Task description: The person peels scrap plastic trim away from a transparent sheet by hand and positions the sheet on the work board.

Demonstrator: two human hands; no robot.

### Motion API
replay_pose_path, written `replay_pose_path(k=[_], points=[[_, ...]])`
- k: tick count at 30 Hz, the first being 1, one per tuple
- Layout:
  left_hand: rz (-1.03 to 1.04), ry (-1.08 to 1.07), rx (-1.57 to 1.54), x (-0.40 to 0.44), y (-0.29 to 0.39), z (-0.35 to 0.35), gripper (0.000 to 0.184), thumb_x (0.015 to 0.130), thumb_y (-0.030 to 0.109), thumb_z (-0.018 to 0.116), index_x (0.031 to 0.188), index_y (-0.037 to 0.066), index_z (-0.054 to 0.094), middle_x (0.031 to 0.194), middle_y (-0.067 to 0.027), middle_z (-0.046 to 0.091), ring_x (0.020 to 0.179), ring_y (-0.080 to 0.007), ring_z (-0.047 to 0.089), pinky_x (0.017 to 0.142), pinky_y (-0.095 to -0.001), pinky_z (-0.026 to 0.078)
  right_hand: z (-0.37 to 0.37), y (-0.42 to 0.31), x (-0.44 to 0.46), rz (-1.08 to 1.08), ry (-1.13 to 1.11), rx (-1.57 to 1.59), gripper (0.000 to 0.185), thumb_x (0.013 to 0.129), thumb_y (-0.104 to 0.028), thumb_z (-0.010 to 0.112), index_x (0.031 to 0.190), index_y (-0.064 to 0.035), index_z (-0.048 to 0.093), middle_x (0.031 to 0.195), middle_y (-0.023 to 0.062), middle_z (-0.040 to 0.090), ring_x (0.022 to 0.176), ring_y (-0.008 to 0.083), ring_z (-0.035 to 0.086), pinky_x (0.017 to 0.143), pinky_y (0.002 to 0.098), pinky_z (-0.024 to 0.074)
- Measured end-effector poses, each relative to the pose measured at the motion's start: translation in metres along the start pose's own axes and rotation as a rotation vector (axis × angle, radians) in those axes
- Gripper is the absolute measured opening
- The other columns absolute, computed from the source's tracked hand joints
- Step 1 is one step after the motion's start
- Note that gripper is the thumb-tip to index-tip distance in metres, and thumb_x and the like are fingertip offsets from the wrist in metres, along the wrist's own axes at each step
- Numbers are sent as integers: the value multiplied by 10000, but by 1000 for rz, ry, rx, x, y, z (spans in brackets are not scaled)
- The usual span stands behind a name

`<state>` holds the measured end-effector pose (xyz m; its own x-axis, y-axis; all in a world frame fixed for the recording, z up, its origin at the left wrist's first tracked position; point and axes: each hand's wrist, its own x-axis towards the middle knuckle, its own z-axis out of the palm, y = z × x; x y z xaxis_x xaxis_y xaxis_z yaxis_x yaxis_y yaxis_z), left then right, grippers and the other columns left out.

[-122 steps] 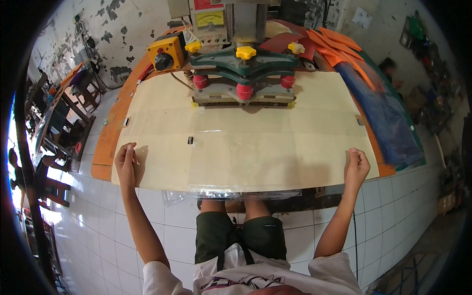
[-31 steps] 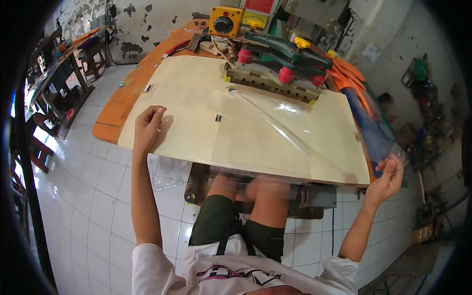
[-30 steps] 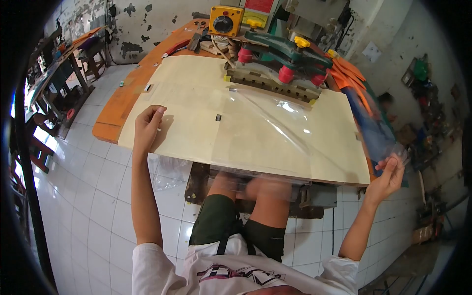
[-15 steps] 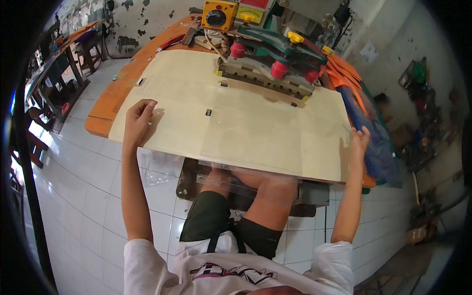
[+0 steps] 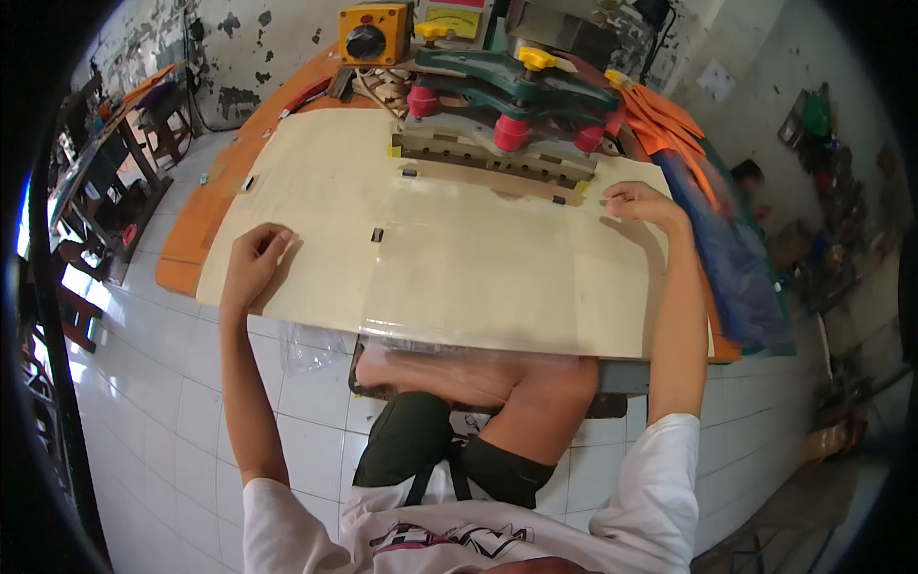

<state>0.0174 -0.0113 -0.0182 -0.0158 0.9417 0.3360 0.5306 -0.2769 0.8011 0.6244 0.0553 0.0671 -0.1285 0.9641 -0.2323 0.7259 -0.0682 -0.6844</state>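
A pale board covers the table, with a clear plastic sheet lying on its middle and hanging over the front edge. My left hand rests at the board's left side, fingers curled in and nothing visible in them. Over the board's right side is my right hand, its bent fingers slightly apart and pointing left, just right of the press. No object shows in it. Small dark blocks sit at the sheet's left edge and before the press.
A yellow control box stands behind left of the press. Orange pieces and a blue plastic bundle lie along the right edge. Clear plastic hangs below the front edge. Another person is at the far right.
My right hand held a clear film out at the right a second ago; the film has left it. Since then the hand has moved up and left toward the press. The view has shifted.
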Motion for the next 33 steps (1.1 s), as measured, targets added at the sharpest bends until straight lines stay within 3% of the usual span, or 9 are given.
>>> replay_pose_path(k=[2, 4, 8, 10, 13, 16, 20, 27, 33], points=[[65, -74, 129, 12, 5, -6, 238, 869, 208, 616, 937, -16, 662, 645, -58, 582, 599, -104, 499, 572, -267, 408, 5, 2, 11, 13, -98, 33, 457, 802, -172, 734, 1161, 45, 553, 954, 51, 582, 870, 130, 579, 747, 247, 483], [-78, -437, 382, 25, 41, -19, 288, 826, 253, 654, 957, -3, 664, 691, -103, 617, 630, -146, 551, 596, -286, 436, 16, 10, 22, -11, -113, 232, 444, 762, -91, 760, 1127, 55, 553, 901, 30, 535, 850, 124, 558, 755, 239, 492], [78, -560, 600, 83, 75, 5, 348, 791, 299, 687, 998, 20, 664, 899, -146, 680, 822, -264, 654, 722, -359, 509, 27, 31, 32, -71, -46, 297, 454, 735, -53, 775, 1116, 62, 555, 918, 31, 515, 841, 126, 542, 774, 241, 501], [186, -632, 659, 130, 72, 26, 447, 760, 368, 720, 1031, 17, 666, 912, -145, 681, 856, -268, 656, 764, -371, 513, 26, 27, 24, -59, -38, 432, 481, 714, -54, 788, 1115, 66, 550, 896, 19, 476, 822, 113, 514, 815, 273, 510], [114, -708, 689, 157, 67, 62, 525, 737, 415, 733, 1075, 20, 660, 997, -140, 671, 935, -271, 637, 807, -369, 503, 32, 32, 21, -78, 50, 199, 516, 691, -79, 801, 1128, 58, 562, 941, 35, 491, 872, 136, 493, 821, 269, 494], [181, -628, 662, 159, 56, 90, 525, 729, 455, 731, 1024, 27, 659, 1016, -124, 645, 990, -270, 605, 839, -357, 487, 44, 11, 9, -75, 143, -60, 610, 610, -129, 844, 1134, 34, 577, 977, 49, 518, 893, 166, 490, 838, 279, 466], [332, -461, 620, 154, 31, 104, 565, 705, 555, 727, 866, 32, 587, 873, -110, 587, 934, -292, 578, 820, -382, 472, 54, -15, 7, -21, 179, -302, 771, 498, -215, 883, 1176, 6, 590, 1042, 103, 560, 916, 219, 532, 867, 305, 451], [322, -427, 620, 153, 35, 110, 590, 672, 531, 772, 844, 15, 546, 849, -123, 569, 871, -299, 558, 768, -383, 462, 59, -22, 14, -14, 173, -361, 660, 466, -176, 887, 1025, -2, 583, 879, 45, 522, 750, 160, 514, 689, 285, 452], [305, -419, 542, 156, 31, 112, 578, 642, 482, 813, 841, 21, 526, 789, -105, 545, 803, -284, 549, 704, -368, 453, 61, -29, 19, 81, 131, -290, 619, 491, -151, 875, 1019, -5, 588, 766, 13, 500, 678, 134, 494, 643, 270, 442]])
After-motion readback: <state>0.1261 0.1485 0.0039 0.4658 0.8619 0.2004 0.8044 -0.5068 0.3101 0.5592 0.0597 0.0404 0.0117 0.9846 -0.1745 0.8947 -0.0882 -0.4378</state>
